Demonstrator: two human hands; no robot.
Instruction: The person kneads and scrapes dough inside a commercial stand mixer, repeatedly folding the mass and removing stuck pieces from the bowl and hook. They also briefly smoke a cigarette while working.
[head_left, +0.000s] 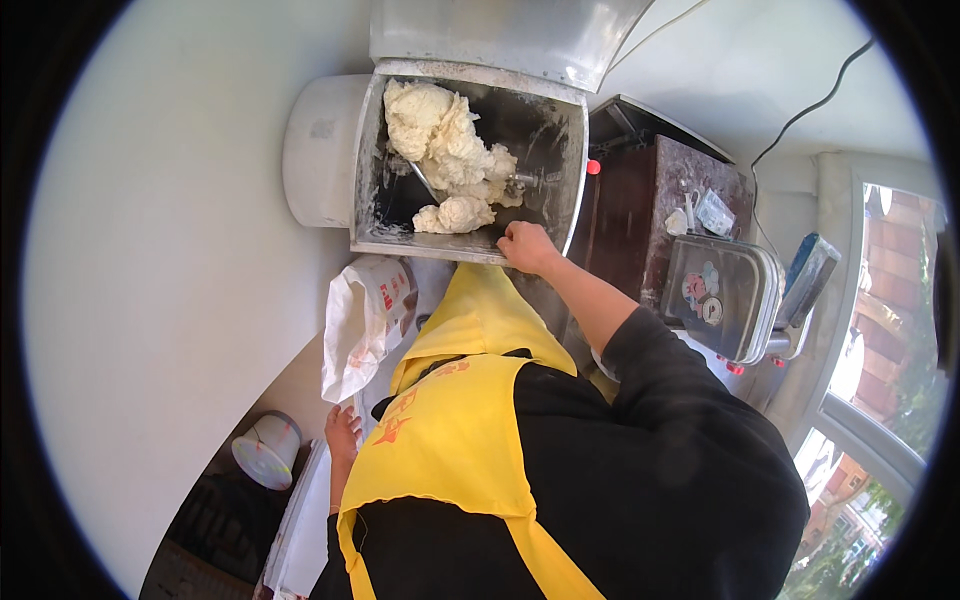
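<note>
Before me stands a dough mixer with a metal tub (469, 250) and its metal lid (495, 34) raised. Lumpy pale dough (439, 131) clings around the mixing bar inside, mostly towards the back left. A smaller lump of dough (457, 216) lies near the front wall. My right hand (527, 246) is at the front rim, right of that lump, its fingers curled over the edge. Down at my left side, my left hand (343, 433) has its fingers apart and holds nothing. It is just below an opened white woven sack (352, 337) with red print.
A white rounded housing (322, 150) adjoins the tub's left side. At right, a dark floury cabinet (701, 169) carries a small plastic packet (715, 213). Nearer me is a clear-lidded container (716, 296) beside a window. A white bucket (268, 450) is low at left.
</note>
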